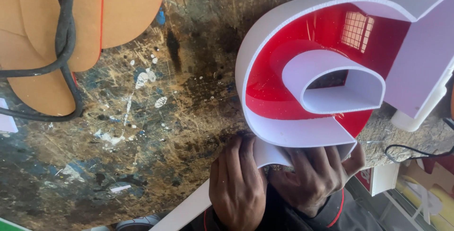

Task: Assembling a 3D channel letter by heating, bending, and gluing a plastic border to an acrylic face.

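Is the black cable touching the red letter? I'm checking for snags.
No, the black cable lies across orange boards, well apart from the red letter.

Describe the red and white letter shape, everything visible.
The letter shape is a curved channel form: a glossy red face, mirroring a window, walled by white strips that look like plastic sheet. An outer wall wraps it; a smaller inner loop encloses a hole showing the bench. It lies open side up at the edge of the stained workbench. The left hand and right hand grip the loose strip end at its lower rim.

Scarred, paint-flecked workbench (156, 131), tan boards (127, 8) (red-edged), looped black cable (65, 37), white bottle (409, 121)
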